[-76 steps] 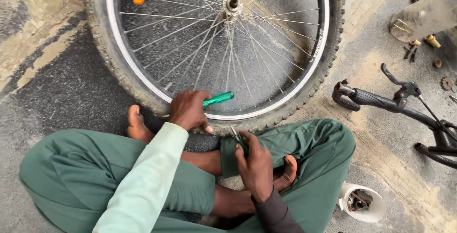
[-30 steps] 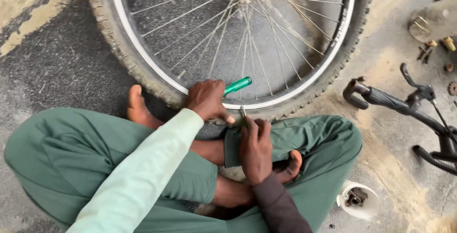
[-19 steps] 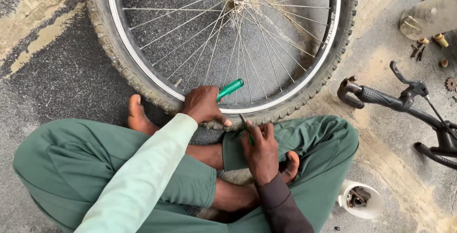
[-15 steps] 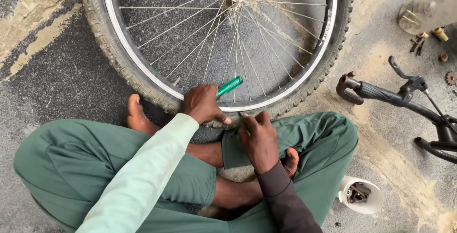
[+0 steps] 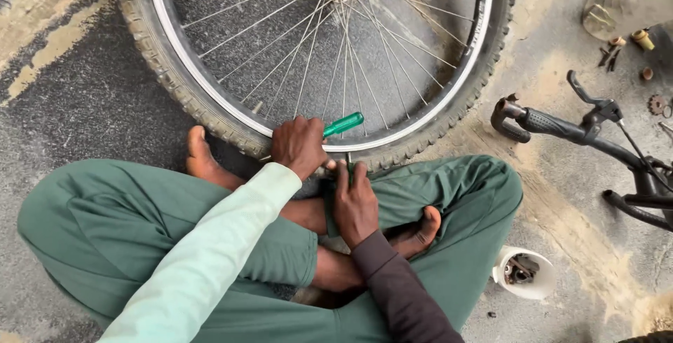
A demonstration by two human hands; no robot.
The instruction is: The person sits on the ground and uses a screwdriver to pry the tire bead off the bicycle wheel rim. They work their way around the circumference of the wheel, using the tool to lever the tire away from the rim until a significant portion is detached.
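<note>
Seated cross-legged on the ground, you work the near edge of the bicycle wheel (image 5: 210, 115). Your left hand (image 5: 300, 147) is closed around a green-handled screwdriver (image 5: 343, 124) at the rim. Just right of it, your right hand (image 5: 355, 201) presses its fingers together against the tyre. Farther right lie a white cup of parts (image 5: 522, 273) and black handlebars (image 5: 561, 124).

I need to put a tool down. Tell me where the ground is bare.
Bare ground lies left of the wheel, beside the left knee, and between the right knee and the handlebar. It is crowded where both hands meet at the tyre, by the white cup, and among parts top right.
</note>
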